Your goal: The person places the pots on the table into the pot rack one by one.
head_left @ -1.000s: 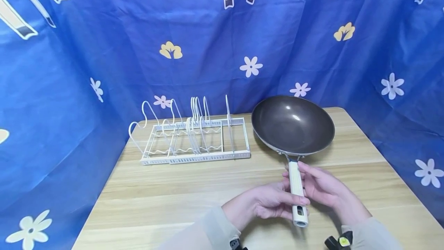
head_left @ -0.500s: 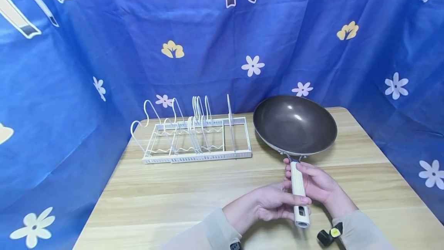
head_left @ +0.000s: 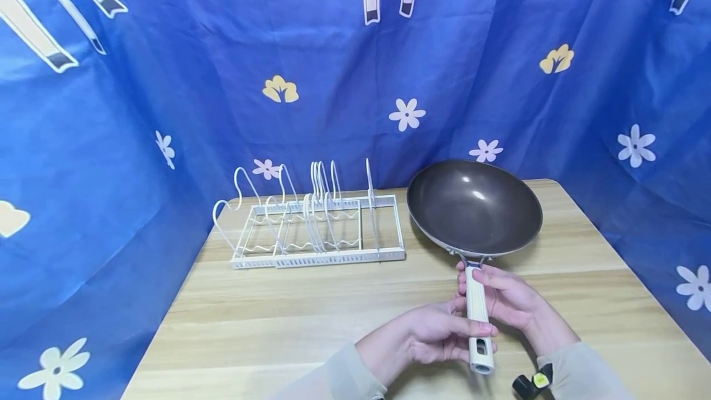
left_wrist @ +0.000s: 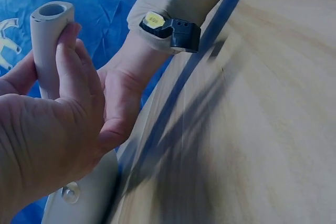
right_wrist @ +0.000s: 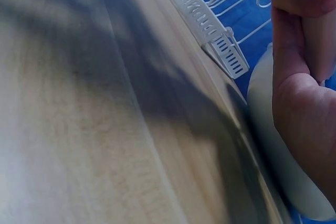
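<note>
A deep frying pan (head_left: 474,208), dark inside and pale outside, sits at the right of the table with its cream handle (head_left: 476,301) pointing toward me. My left hand (head_left: 436,332) grips the lower handle from the left, thumb across its top near the hanging hole. Higher up, close under the pan body, my right hand (head_left: 513,298) holds the handle from the right, with its fingertips showing on the far side. In the left wrist view the handle end (left_wrist: 52,11) sticks up between the left thumb and fingers.
To the left of the pan stands a white wire rack (head_left: 316,258) with upright loop dividers, several bunched near its middle. The wooden table (head_left: 266,313) is enclosed by blue patterned cloth (head_left: 333,79) at the back and sides.
The right hand's fingers have wrapped further around the handle and its wrist has shifted slightly left. The left hand keeps its place; the whole view has tilted a little.
</note>
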`<state>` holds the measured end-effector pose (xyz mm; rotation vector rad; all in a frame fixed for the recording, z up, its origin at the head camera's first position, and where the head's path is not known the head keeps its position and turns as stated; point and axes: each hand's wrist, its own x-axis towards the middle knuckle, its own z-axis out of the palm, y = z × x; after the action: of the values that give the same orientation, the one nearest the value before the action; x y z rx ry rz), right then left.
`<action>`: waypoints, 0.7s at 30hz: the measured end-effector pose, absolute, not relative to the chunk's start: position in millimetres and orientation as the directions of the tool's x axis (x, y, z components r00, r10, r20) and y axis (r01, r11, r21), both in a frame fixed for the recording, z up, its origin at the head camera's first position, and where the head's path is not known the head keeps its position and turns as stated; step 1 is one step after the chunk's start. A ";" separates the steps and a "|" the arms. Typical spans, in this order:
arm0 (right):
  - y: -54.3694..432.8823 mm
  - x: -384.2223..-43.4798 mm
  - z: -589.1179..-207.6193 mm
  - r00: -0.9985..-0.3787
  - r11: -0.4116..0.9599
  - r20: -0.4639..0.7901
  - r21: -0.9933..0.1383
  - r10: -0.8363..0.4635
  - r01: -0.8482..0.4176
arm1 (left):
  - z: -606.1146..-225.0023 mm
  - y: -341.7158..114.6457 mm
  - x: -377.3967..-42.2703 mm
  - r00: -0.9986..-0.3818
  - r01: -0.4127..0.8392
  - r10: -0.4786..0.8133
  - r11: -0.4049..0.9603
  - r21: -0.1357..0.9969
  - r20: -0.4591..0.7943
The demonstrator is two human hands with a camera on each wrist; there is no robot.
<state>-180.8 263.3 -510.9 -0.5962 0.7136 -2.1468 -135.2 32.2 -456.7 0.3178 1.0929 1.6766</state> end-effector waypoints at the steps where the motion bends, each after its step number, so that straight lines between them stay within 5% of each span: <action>1: 263.1 -180.4 -510.5 -0.587 -0.540 0.179 -0.657 -0.790 0.527 | -456.7 32.0 -134.8 -0.404 -0.624 0.865 -0.024 0.781 -0.296; 21: 246.8 -170.0 -484.2 -0.573 -0.608 0.284 -0.600 -0.769 0.520 | -447.5 23.4 -120.1 -0.373 -0.627 0.906 -0.087 0.775 -0.201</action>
<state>-170.0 246.8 -484.2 -0.6855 0.5948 -2.1887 -120.1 23.4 -447.5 0.4017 0.9875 1.7101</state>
